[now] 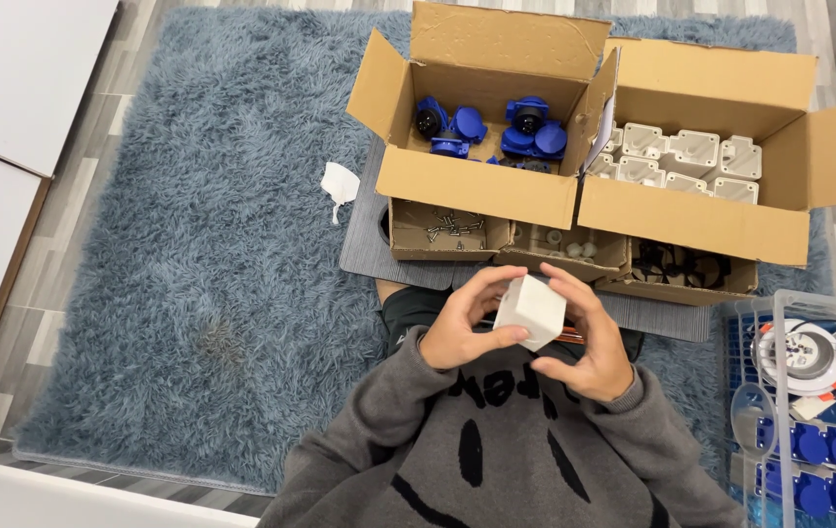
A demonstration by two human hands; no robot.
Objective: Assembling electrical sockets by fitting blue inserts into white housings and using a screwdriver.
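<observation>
Both hands, L (pixel 457 328) & R (pixel 589 342), pinch white box (pixel 531 309), tilted, top facing up-left.

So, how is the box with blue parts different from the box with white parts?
The box with blue parts holds only a few blue pieces and much of its bottom is bare; the box with white parts is packed with white housings in rows. The blue-part box sits to the left of the white-part box. Both are open brown cardboard boxes standing side by side on the grey rug.
</observation>
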